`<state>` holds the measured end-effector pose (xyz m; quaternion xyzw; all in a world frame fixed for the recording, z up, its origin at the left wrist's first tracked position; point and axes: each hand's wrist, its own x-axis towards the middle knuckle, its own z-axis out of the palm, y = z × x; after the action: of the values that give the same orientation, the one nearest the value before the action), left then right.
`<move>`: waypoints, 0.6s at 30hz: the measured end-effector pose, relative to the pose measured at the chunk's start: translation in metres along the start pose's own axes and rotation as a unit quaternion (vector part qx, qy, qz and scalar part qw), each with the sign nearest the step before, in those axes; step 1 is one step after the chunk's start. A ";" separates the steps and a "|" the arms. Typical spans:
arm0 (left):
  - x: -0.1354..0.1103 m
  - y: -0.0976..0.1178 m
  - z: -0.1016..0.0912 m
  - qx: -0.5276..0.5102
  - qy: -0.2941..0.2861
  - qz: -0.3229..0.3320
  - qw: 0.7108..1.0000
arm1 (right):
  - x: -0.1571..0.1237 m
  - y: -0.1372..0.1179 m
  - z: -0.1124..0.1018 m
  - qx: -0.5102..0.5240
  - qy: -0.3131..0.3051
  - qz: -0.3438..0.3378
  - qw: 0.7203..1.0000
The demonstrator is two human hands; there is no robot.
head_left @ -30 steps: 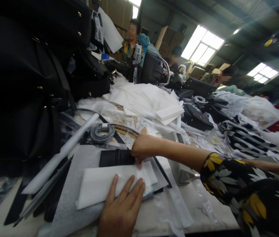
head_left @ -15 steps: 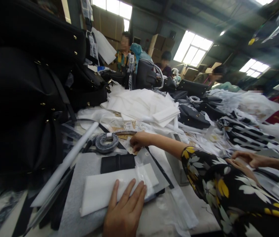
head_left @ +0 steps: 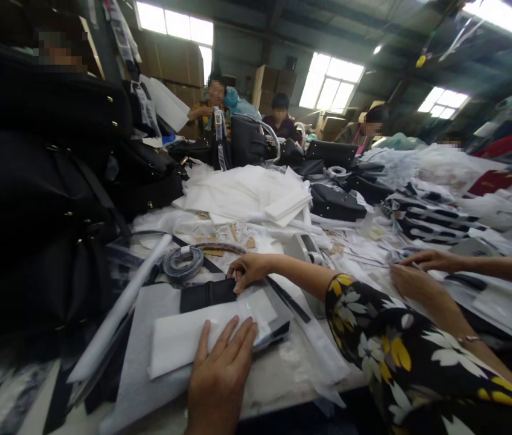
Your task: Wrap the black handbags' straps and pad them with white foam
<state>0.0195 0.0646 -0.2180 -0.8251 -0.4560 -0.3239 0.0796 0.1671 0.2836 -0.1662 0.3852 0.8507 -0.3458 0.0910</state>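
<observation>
My left hand (head_left: 222, 371) lies flat with fingers spread on a folded white foam sheet (head_left: 174, 344), which has clear plastic over its right part. Just beyond the sheet is a black leather piece (head_left: 197, 296) with a raised band across it. The curled fingers of my right hand (head_left: 250, 270) are closed at its right end; whatever is in them, if anything, is too small to make out. Under these lies a grey-white sheet (head_left: 136, 362). A coiled, wrapped strap (head_left: 182, 264) sits to the left of my right hand.
Black bags (head_left: 25, 223) are piled high at left, beside a white roll (head_left: 122, 308). White foam sheets (head_left: 247, 190) are heaped ahead. At right a co-worker's hands (head_left: 419, 272) handle wrapped items. More people stand across the table.
My right hand has come nearer, from beyond the black leather piece to its right end. My left hand stays flat on the foam sheet. The co-worker's hands have shifted, and the view has turned slightly.
</observation>
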 end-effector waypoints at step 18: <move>-0.010 -0.027 -0.072 0.085 -0.071 0.081 0.991 | -0.137 -0.030 0.148 -0.194 0.376 -0.142 0.895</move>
<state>-0.0388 0.0421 -0.1722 -0.8709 -0.4175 -0.2169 0.1423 0.2231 0.0911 -0.2033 0.3367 0.9172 -0.0127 -0.2127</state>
